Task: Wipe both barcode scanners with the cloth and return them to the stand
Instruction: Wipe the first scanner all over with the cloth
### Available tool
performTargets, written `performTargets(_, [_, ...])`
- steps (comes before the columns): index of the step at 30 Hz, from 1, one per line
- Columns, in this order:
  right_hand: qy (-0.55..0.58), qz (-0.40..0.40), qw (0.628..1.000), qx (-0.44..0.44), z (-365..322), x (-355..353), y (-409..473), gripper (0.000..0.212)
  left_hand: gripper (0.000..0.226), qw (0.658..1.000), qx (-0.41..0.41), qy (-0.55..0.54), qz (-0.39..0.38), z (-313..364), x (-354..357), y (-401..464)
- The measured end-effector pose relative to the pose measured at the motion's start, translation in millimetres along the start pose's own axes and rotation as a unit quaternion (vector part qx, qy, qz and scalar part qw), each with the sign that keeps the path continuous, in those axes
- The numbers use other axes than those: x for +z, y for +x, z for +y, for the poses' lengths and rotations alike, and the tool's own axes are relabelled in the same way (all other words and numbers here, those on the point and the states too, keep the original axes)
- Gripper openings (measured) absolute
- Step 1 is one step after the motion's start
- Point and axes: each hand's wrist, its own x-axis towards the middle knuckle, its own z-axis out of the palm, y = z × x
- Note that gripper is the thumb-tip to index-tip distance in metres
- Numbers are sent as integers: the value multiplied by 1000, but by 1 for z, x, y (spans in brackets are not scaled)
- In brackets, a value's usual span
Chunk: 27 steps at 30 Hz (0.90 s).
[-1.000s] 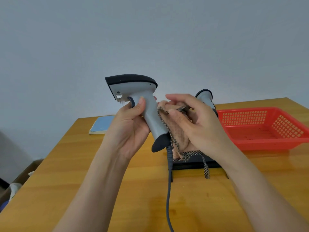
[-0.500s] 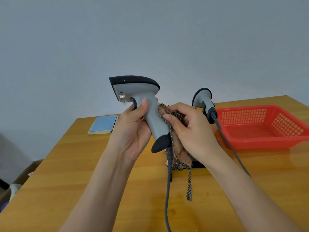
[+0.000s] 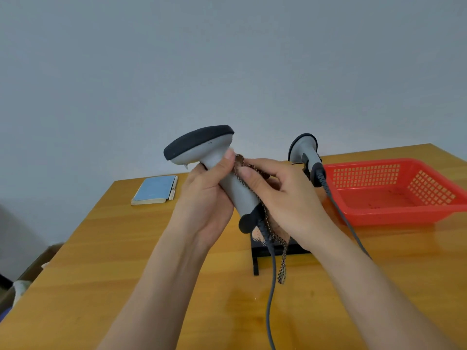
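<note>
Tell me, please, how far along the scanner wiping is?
Nothing looks finished yet. In hand: left hand holds one scanner while right hand rubs the cloth along its handle. Left: returning it, then wiping the second scanner on the stand.

The scanner (image 3: 222,178) in the hands had a pale grey body with a black cap on its head and a black butt, and a grey cable (image 3: 271,286) hung from it. The cloth (image 3: 271,229) against it was pinkish brown, edged with a black-and-tan checked trim. The second scanner (image 3: 307,154) behind was the same grey with black rim. The stand (image 3: 257,256) was black. The basket (image 3: 394,190) was bright red, the booklet (image 3: 154,189) light blue, the table (image 3: 101,261) a honey-orange wood, the wall (image 3: 227,59) a flat grey-blue.
</note>
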Motion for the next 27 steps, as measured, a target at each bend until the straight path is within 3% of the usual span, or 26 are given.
performTargets(5, [4, 8, 1000, -27, -2, 1, -4, 11, 30, 999, 9, 17, 44, 2, 2, -1])
performTargets(8, [14, 0, 999, -42, -4, 2, -9, 19, 46, 995, -6, -10, 101, 6, 1, 1])
performTargets(10, [12, -17, 999, -26, -4, 0, -9, 21, 43, 993, -17, -28, 117, 8, -2, 2])
performTargets(14, [11, 29, 999, -28, -6, -4, -5, 17, 34, 995, -16, -42, 87, 10, -1, -1])
performTargets(18, [-28, 13, 992, -126, -16, 7, -2, 26, 33, 999, -22, -44, 14, 10, 4, -4])
performTargets(22, [-67, -30, 983, -170, -14, 15, -2, 35, 39, 995, -29, -87, 45, 11, 7, -4])
performTargets(27, [-12, -63, 985, -161, -6, 9, -6, 39, 38, 996, -22, -69, 50, 16, 0, -3])
